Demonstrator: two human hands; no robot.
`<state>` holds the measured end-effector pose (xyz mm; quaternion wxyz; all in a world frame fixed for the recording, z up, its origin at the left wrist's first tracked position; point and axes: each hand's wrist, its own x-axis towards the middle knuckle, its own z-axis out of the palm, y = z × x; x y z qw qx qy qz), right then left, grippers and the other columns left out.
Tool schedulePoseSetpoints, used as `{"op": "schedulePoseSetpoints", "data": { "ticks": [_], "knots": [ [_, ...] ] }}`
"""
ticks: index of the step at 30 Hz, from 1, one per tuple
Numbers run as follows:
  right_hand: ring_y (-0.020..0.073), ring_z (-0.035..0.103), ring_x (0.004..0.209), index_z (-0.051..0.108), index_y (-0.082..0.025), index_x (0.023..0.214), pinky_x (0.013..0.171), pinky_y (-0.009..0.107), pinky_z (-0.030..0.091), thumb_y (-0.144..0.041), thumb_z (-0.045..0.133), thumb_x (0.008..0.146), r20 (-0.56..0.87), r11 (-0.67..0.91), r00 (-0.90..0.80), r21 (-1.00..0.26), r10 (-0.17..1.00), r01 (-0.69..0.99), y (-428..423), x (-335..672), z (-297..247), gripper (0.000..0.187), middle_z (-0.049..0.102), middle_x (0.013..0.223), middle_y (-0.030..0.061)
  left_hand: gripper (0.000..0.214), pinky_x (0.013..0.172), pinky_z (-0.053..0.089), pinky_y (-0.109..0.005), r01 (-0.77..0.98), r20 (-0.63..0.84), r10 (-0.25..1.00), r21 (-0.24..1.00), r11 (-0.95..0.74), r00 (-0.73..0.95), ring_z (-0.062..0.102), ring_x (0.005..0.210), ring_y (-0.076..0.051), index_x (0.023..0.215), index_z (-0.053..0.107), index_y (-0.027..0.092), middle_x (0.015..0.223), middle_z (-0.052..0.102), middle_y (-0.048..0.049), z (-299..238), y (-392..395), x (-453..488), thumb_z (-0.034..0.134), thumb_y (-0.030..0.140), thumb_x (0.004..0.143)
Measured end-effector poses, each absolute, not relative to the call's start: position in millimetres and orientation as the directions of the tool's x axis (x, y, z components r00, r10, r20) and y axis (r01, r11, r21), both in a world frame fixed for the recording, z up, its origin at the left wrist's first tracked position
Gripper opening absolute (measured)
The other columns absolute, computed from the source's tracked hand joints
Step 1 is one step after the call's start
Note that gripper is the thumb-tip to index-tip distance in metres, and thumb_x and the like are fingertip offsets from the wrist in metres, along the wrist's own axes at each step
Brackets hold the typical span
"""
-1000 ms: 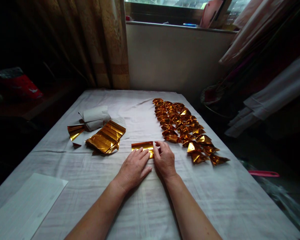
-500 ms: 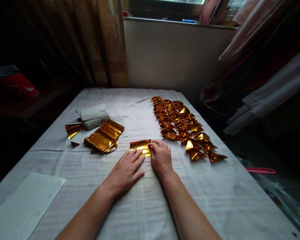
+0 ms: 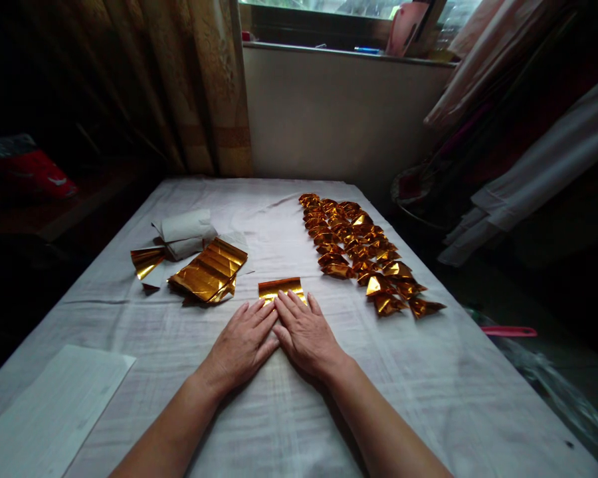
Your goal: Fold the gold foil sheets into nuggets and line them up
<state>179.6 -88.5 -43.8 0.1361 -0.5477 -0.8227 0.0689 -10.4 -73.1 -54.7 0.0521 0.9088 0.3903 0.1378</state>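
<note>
A sheet of gold foil paper lies on the white cloth in front of me, its near part covered by my fingers. My left hand rests flat on its lower left, fingers stretched out. Beside it, my right hand lies flat on the lower right part, its fingers extended and its thumb close to the left hand. To the left sits a stack of gold foil sheets. Rows of folded gold foil pieces stand on the right side of the table.
Crumpled white paper and a curled gold foil scrap lie beyond the stack. A white sheet is at the near left on the cloth-covered table. Clothes hang at the right; a pink handle shows past the edge.
My right hand has gone from pinching the sheet's right edge to lying flat on it, closer to my left hand. The left hand stays pressed on the foil. The view has shifted slightly.
</note>
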Motion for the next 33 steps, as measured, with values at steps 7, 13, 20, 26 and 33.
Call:
{"op": "schedulePoseSetpoints", "data": {
  "ticks": [7,13,20,26,33],
  "knots": [
    [0.0256,0.027,0.148,0.035,-0.02,0.152,0.121,0.054,0.015,-0.048,0.039,0.1,0.03,0.365,-0.368,-0.234,0.929,0.901,-94,204,-44,0.059,0.03,0.159,0.009,0.053,0.118,0.026,-0.046,0.69,0.199,0.719,0.201,-0.695,0.666,0.042,0.14,-0.025,0.145,0.046,0.023,0.149,0.05,-0.0083,-52,-73,-12,0.044,0.048,0.098],
    [0.0255,0.024,0.149,0.034,-0.022,0.152,0.121,0.055,0.013,-0.049,0.037,0.101,-0.014,0.294,-0.304,-0.217,0.953,0.931,-98,216,-42,0.058,0.028,0.16,0.0076,0.051,0.118,0.023,-0.045,0.692,0.173,0.716,0.182,-0.698,0.677,0.042,0.14,-0.024,0.145,0.046,0.024,0.149,0.05,-0.0068,-47,-74,-15,0.046,0.044,0.098],
    [0.0255,0.022,0.149,0.034,-0.021,0.152,0.121,0.054,0.012,-0.05,0.036,0.101,-0.043,0.266,-0.283,-0.223,0.958,0.938,-98,213,-39,0.059,0.027,0.16,0.0081,0.048,0.115,0.025,-0.053,0.724,0.177,0.742,0.165,-0.67,0.646,0.046,0.136,-0.028,0.142,0.05,0.025,0.144,0.055,-0.0065,-44,-77,-27,0.05,0.042,0.097],
    [0.0255,0.024,0.149,0.036,-0.019,0.151,0.12,0.054,0.015,-0.047,0.039,0.1,-0.046,0.236,-0.251,-0.214,0.967,0.948,-99,210,-35,0.059,0.029,0.159,0.0086,0.041,0.116,0.024,-0.055,0.727,0.246,0.746,0.179,-0.663,0.619,0.051,0.131,-0.029,0.134,0.058,0.028,0.136,0.063,-0.0044,-41,-78,-38,0.051,0.041,0.096],
    [0.0295,0.047,0.132,0.067,-0.017,0.115,0.11,0.047,0.033,-0.037,0.06,0.091,0.128,0.215,-0.196,-0.158,0.972,0.964,-87,186,-21,0.031,0.058,0.139,0.0121,0.031,0.113,0.032,-0.054,0.722,0.311,0.779,0.3,-0.624,0.544,0.058,0.122,-0.027,0.118,0.068,0.026,0.126,0.069,-0.0048,-43,-72,-38,0.047,0.036,0.097]
  ]
}}
